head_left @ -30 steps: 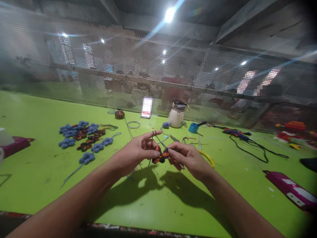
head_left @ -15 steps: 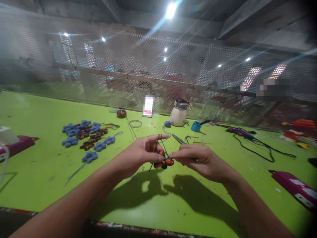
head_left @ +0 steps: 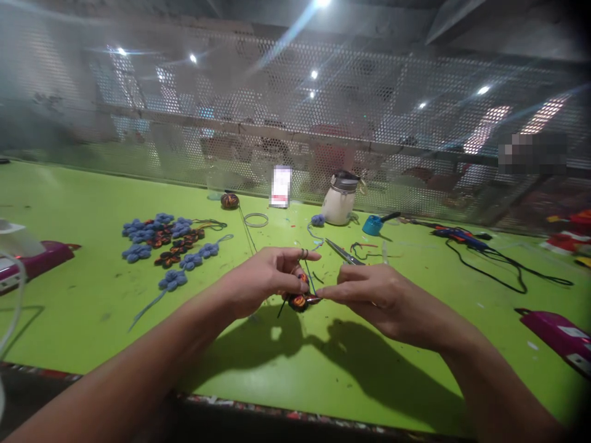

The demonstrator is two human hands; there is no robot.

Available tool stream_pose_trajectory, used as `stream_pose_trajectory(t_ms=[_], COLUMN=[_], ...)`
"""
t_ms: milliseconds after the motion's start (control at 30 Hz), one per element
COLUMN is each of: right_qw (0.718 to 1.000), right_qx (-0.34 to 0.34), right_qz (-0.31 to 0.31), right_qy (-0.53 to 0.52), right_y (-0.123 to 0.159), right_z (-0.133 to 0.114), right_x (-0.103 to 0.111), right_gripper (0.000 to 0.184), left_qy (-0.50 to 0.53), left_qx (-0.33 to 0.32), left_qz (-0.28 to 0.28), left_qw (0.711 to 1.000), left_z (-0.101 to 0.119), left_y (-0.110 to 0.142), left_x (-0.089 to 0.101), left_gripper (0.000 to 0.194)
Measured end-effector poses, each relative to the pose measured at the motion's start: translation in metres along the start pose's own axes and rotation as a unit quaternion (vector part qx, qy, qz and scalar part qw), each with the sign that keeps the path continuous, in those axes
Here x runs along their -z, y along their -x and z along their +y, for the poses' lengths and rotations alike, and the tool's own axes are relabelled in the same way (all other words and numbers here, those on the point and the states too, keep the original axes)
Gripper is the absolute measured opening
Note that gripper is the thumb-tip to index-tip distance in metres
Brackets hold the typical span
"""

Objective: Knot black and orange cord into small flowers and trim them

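Left hand pinches the orange-flecked dark yarn piece, right hand right up against it!
Here's the piece, above the green table and between the two hands, caught by the left thumb and fingers, with dark yarn looped round the outstretched left forefinger and a taut strand slanting down to the work. The right fingers are curled, a fingertip at the piece's edge where a slim shiny tip shows; whether they grip it, I can't tell. Pointed metal blades lie just beyond the right hand, the yarn ball sits farther back, and blue yarn flowers spread to the left.
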State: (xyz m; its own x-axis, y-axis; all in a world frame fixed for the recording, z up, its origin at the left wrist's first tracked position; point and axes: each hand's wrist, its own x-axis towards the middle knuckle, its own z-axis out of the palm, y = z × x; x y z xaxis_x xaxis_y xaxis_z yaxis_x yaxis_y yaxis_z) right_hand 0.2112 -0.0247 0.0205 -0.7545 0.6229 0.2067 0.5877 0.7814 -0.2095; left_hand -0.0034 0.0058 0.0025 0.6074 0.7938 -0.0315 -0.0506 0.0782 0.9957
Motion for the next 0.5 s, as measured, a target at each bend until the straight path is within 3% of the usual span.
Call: stream_pose_trajectory(t_ms=[233, 500], right_qw=[0.999, 1.000], right_qx=[-0.001, -0.008], right_qz=[0.033, 0.020], right_qy=[-0.016, 0.008], right_y=[0.0017, -0.0001], right_z=[0.0005, -0.0017], right_x=[0.0023, 0.0003], right_gripper=[0.032, 0.034], left_qy=[-0.016, -0.025], left_qx=[0.006, 0.003], left_qz=[0.001, 0.001], left_qw=[1.000, 1.000], left_z=[0.0010, 0.0007], left_y=[0.0007, 0.0003], left_x=[-0.0004, -0.0012], left_gripper=[0.057, 0.057])
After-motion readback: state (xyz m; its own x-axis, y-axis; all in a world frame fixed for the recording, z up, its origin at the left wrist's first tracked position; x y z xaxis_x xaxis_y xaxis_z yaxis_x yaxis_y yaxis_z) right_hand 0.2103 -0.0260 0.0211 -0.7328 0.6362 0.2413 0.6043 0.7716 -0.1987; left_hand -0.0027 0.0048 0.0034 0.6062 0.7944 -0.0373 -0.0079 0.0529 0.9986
